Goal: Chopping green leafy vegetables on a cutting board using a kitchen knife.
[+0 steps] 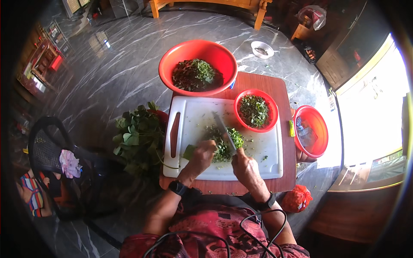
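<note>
In my right hand [246, 164] is the handle of a kitchen knife [223, 129], its blade slanting up and left over the white plastic cutting board [196, 116]. My left hand [203, 154] is closed on a bunch of leafy greens [189, 151], and a broad leaf sticks out on its left side. Chopped greens [222, 151] lie in a heap between both hands, partly under the blade. A small red bowl [238, 121] filled with chopped greens rests at the board's upper right. Beyond the board stands a large red basin [166, 69] holding more chopped greens.
Uncut leafy stems [138, 138] are piled left of the small wooden table [271, 84]. To its right are a red bucket [317, 113] and a tied red plastic bag [297, 198]. A black chair [45, 138] stands left, with a child partly visible behind. A white bowl [262, 54] sits on the floor.
</note>
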A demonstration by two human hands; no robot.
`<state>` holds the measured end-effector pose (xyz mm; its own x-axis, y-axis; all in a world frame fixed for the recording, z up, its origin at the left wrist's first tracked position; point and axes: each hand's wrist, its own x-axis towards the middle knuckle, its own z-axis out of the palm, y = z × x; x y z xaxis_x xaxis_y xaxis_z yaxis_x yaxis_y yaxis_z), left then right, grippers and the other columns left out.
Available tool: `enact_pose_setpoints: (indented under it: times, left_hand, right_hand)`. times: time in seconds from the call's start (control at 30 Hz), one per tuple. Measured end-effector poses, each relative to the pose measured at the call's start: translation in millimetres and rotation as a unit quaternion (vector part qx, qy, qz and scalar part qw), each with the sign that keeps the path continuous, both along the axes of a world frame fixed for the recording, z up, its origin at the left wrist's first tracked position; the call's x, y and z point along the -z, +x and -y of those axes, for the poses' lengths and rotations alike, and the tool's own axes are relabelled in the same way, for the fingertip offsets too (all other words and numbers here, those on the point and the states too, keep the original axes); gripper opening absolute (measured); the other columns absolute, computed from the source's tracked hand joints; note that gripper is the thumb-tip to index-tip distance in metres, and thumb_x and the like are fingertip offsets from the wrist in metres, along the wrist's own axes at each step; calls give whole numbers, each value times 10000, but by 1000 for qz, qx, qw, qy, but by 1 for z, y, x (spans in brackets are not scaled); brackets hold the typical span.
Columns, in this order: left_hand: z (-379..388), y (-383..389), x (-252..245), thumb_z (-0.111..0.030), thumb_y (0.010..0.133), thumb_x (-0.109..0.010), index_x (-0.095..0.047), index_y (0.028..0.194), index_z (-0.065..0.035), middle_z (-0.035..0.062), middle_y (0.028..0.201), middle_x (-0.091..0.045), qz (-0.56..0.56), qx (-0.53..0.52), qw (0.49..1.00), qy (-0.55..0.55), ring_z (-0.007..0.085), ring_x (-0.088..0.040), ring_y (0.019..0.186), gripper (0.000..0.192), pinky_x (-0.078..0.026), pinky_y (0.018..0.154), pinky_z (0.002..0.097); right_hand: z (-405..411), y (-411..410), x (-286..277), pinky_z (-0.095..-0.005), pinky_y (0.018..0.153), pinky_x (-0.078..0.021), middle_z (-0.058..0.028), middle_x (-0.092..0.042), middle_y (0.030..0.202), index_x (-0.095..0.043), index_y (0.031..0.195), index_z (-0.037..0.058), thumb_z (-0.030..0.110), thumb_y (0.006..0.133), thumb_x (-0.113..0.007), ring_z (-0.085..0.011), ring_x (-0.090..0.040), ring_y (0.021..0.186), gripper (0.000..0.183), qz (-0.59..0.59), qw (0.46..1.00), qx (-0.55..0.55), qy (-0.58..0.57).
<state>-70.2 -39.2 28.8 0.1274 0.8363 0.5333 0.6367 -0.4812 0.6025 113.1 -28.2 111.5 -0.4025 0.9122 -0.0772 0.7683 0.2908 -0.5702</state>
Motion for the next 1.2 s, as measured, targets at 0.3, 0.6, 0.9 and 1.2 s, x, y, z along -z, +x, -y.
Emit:
enact_pose_setpoints:
  times: [0.3, 0.6, 0.9, 1.2]
  left_hand:
    - [-43, 2, -22, -17, 653, -634, -565, 839, -56, 80, 986, -540, -209, 125, 970, 15, 254, -532, 941, 202, -445, 810, 397]
    - [-87, 1, -30, -89, 687, -628, -563, 729, -113, 30, 1315, -461, -237, 241, 936, -97, 284, -290, 1327, 81, -274, 1005, 590]
    - [-62, 6, 7, -93, 746, -587, -573, 805, -54, 126, 1151, -557, -115, 178, 970, -116, 320, -524, 1008, 72, -414, 906, 371]
    - [-19, 19, 13, -48, 743, -626, -584, 976, -38, 118, 976, -607, 83, -103, 991, -3, 318, -556, 900, 237, -415, 845, 423]
  right_hand:
    - [-8, 30, 5, -497, 492, -434, -232, -544, 565, -442, 935, -3, 74, 829, -502, -416, -563, 541, 144, -84, 991, 63, 82]
    - [-4, 40, 8, -479, 488, -417, -248, -533, 581, -440, 905, -10, 57, 848, -499, -439, -557, 582, 105, -108, 989, 90, 39]
    - [-4, 37, 15, -489, 488, -420, -215, -534, 554, -431, 887, 21, 83, 837, -507, -416, -559, 551, 110, -91, 991, 84, 51]
    - [-4, 19, 22, -500, 492, -437, -212, -550, 562, -441, 906, 28, 94, 838, -501, -411, -569, 543, 112, -81, 994, 31, 60]
